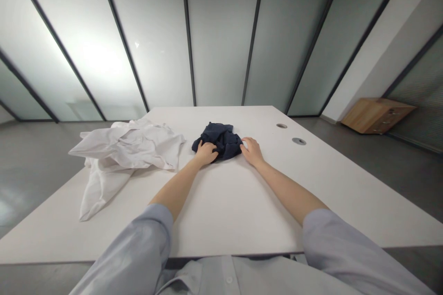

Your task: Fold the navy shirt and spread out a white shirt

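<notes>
A crumpled dark navy garment (223, 140) lies bunched on the white table in front of me. My left hand (206, 153) is on its near left side, fingers curled into the fabric with the thumb pressed against it. At the garment's right edge rests my right hand (253, 151), its thumb and fingers bent but apart, the tips at the cloth. What kind of garment it is cannot be made out from the heap.
A loose white garment (138, 145), shirt-like, is spread on the left and hangs past the table's left edge. The white table (238, 212) has two round cable holes on the right. Frosted glass panels (221, 32) stand behind; a wooden cabinet (372, 115) is at far right.
</notes>
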{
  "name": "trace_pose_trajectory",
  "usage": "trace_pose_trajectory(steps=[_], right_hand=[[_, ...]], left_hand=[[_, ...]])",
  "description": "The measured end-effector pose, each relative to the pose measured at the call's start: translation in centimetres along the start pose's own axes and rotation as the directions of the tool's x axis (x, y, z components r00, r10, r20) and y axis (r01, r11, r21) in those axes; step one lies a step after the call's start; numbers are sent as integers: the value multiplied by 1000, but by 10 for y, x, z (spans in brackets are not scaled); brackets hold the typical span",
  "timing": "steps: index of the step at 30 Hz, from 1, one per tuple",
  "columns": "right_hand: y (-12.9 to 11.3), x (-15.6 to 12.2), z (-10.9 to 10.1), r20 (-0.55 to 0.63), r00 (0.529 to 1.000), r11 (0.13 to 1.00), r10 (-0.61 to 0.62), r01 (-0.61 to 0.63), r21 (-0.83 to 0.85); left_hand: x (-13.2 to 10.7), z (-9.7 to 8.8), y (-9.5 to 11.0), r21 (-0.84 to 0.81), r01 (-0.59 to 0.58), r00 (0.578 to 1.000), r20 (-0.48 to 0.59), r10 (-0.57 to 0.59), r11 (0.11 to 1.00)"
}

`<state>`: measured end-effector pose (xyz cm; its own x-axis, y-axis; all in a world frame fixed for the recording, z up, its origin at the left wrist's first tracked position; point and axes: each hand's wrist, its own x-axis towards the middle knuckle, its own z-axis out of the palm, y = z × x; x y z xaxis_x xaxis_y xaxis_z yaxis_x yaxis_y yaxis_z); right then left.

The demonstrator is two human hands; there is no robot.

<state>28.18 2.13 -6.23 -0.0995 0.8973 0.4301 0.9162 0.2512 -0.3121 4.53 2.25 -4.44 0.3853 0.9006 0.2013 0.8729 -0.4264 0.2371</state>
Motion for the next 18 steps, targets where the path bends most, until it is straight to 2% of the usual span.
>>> trace_pose_trajectory(steps=[3, 6, 9, 12, 15, 18], right_hand=[[3, 1, -5, -30, 999, 1000, -13, 14, 24], [4, 0, -7, 78, 994, 996, -81, 79, 31], [4, -2, -6, 193, 978, 996, -84, 86, 0], [3, -2, -3, 239, 970, 996, -33, 52, -73], [1, -1, -2, 251, 968, 989, 21, 16, -147], [1, -1, -4, 257, 963, 982, 80, -32, -187]], left_hand=[[1, -1, 8, -124, -77, 992, 87, 88, 989], [1, -1, 12, -158, -84, 992, 82, 98, 984], [-2, 1, 9, -82, 16, 998, -59, -21, 997], [-4, -1, 1, -35, 190, 960, -203, -193, 981], [-4, -5, -7, -30, 324, 910, -262, -320, 946], [-3, -7, -13, -58, 374, 882, -287, -374, 926]])
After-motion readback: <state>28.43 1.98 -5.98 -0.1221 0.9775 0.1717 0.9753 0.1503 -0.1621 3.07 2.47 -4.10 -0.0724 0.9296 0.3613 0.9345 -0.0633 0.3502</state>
